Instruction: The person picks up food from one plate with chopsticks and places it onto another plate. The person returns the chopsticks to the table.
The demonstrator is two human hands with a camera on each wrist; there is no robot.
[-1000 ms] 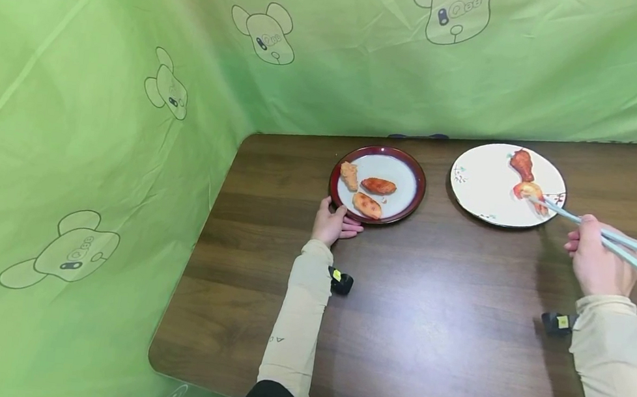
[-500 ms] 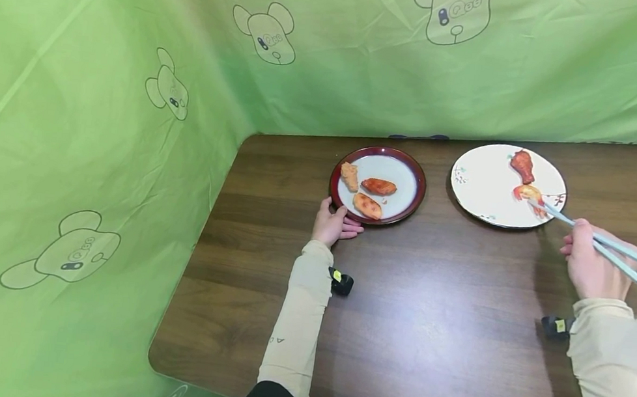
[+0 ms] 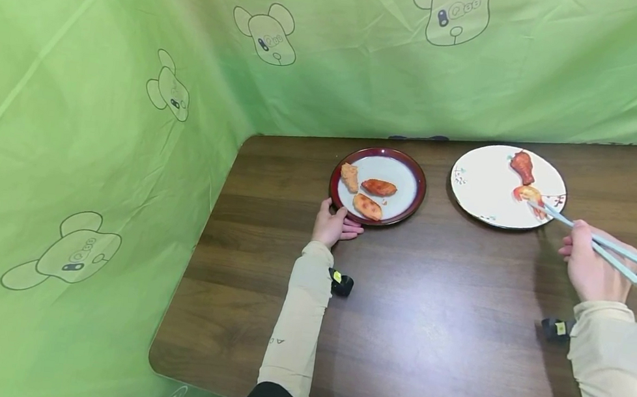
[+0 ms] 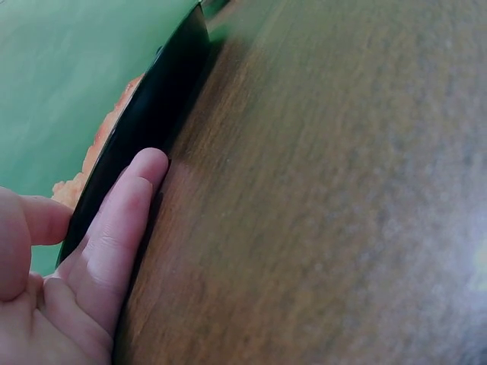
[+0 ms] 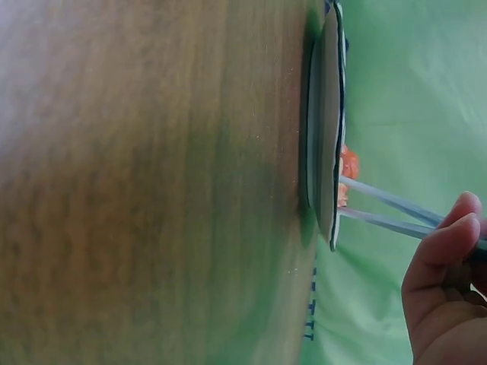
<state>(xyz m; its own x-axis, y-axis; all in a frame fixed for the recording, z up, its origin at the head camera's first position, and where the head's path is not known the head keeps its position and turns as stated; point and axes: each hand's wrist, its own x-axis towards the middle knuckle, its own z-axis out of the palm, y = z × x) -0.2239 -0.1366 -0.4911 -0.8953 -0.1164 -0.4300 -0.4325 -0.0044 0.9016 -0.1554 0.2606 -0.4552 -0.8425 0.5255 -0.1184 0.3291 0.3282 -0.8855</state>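
At the near left edge of the red-rimmed plate [image 3: 417, 197], my left hand [image 3: 332, 225] holds the rim. In the left wrist view its thumb [image 4: 47, 220] is at the edge and its fingers [image 4: 125, 220] lie under the plate. Three pieces of chicken lie there, one a browned wing [image 3: 379, 187]. My right hand [image 3: 600, 263] grips a pair of pale blue chopsticks [image 3: 619, 252]. Their tips are at a red-and-cream shrimp-like piece [image 3: 528, 193] on the white plate [image 3: 479, 184]; whether they pinch it I cannot tell. A drumstick [image 3: 522, 167] lies just beyond that piece.
Both plates stand on a brown wooden table [image 3: 399, 319], near its back edge. A green curtain [image 3: 337, 89] with printed bear faces hangs behind the table and along its left side. Bare tabletop separates the two plates.
My right hand has shifted slightly left and toward me, and the chopsticks' rear ends have swung left and down. The left hand, plates and food look unmoved.
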